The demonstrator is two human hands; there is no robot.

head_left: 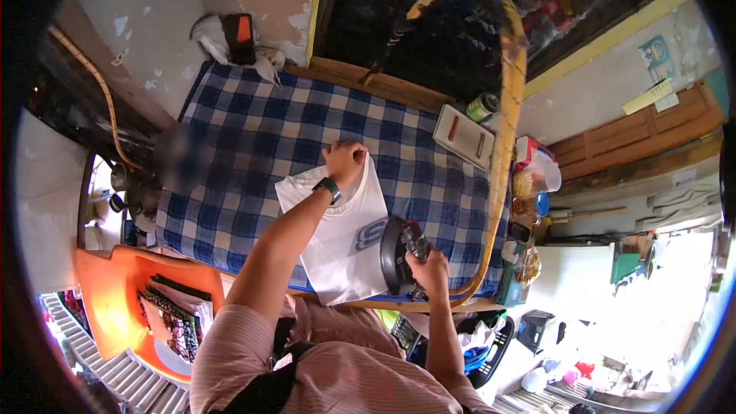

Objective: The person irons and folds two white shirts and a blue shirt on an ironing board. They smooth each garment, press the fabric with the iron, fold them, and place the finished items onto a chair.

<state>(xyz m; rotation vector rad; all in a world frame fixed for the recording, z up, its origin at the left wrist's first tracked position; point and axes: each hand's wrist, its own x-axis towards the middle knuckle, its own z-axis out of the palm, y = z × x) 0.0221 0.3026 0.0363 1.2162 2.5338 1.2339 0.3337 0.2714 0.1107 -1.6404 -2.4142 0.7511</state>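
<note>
blue-and-white checked cloth (230, 146) covers the low work surface in a cramped room with peeling walls, seen from above my own shoulders. spread flat on that cloth, near its front edge and a little right of centre, lies a white t-shirt (333, 249) with a grey printed logo (369, 234) facing up.

my left hand (345, 162), a dark wristband (328, 188) on the wrist, sits at the far end of the shirt. its fingers are curled tight together and bunch the fabric there in a pinch, knuckles up.

my right hand (431, 268) is wrapped in a closed fist around the handle of a black iron (395, 251). the iron stands tipped on its side at the shirt's right edge, just beside the logo, with its dark sole turned toward the shirt. whether the sole touches the fabric i cannot tell.

a curved cane pole (507, 115) runs along the right side of the cloth. beyond it, at the far right corner, a white tray (462, 136) lies next to a green can (483, 106). an orange plastic chair (107, 284) stands at the lower left, well apart from the shirt, with folded patterned clothes (175, 320) stacked on its seat. a pale rag (211, 38) lies crumpled against the wall past the far edge of the cloth.
</note>
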